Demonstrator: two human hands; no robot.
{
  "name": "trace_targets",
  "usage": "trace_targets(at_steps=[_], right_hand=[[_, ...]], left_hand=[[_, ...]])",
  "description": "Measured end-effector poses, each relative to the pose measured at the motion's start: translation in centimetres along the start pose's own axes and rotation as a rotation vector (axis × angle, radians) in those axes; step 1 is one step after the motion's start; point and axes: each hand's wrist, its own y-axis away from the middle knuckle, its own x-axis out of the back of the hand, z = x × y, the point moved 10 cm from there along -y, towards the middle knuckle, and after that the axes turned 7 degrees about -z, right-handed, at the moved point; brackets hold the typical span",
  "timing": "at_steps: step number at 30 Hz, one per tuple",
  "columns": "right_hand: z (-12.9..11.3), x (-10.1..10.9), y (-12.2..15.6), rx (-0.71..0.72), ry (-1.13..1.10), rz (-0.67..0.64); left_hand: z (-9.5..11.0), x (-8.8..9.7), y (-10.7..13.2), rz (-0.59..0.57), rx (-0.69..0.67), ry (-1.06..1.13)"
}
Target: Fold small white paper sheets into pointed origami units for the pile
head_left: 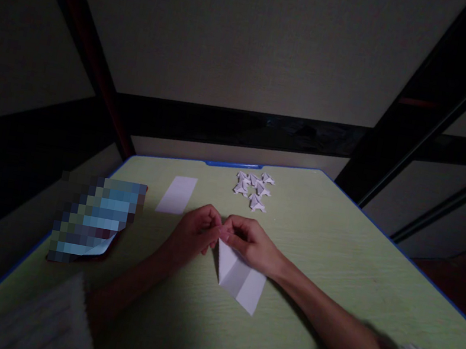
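Observation:
A partly folded sheet of white paper (242, 278) with visible creases hangs from my fingers above the middle of the table. My right hand (250, 244) pinches its upper edge between thumb and fingers. Close against it, my left hand (199, 228) pinches the paper's top corner, thumb and fingers pressed together. Both sets of fingertips meet there and cover that corner. Beyond my hands, several small folded paper figures (257, 203), shaped like frogs, stand in a cluster. A flat white paper strip (177, 195) lies farther off to the left.
A tablet-like device (100, 223) with a blurred-out screen and a dark red edge rests at the left side. The pale wood-patterned table (337, 247) has a blue rim. A panelled wall (256, 40) rises just behind its far edge.

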Motion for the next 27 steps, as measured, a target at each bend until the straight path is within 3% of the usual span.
trace_targets(at_steps=[4, 6, 11, 14, 16, 18, 22, 24, 27], right_hand=[[-0.3, -0.6, 0.0, 0.004, 0.059, -0.077], [-0.4, -0.5, -0.1, -0.004, 0.092, -0.078], [-0.3, 0.0, -0.3, -0.049, 0.109, -0.032], [-0.1, 0.0, -0.3, -0.063, 0.107, -0.044], [0.0, 0.1, -0.3, -0.063, 0.095, -0.034], [0.1, 0.2, -0.3, -0.060, 0.072, -0.026], [0.1, 0.1, -0.2, -0.058, 0.030, -0.041], [-0.1, 0.0, -0.1, -0.053, 0.026, -0.048], [0.0, -0.2, -0.1, -0.053, 0.026, -0.056]], left_hand=[[-0.4, -1.2, 0.0, -0.149, 0.001, -0.043], [0.1, -1.1, 0.2, -0.134, -0.052, -0.118], [2.3, 0.8, 0.9, 0.105, -0.163, -0.373], [2.8, 3.9, 1.5, 0.353, -0.186, -0.328], [2.5, 5.2, 1.6, 0.428, -0.163, -0.264], [1.6, 4.5, 0.9, 0.313, -0.108, -0.195], [0.6, 0.3, 0.0, -0.044, -0.046, -0.157], [0.5, -0.8, 0.0, -0.117, -0.050, -0.198], [0.5, -1.1, 0.2, -0.130, -0.063, -0.259]])
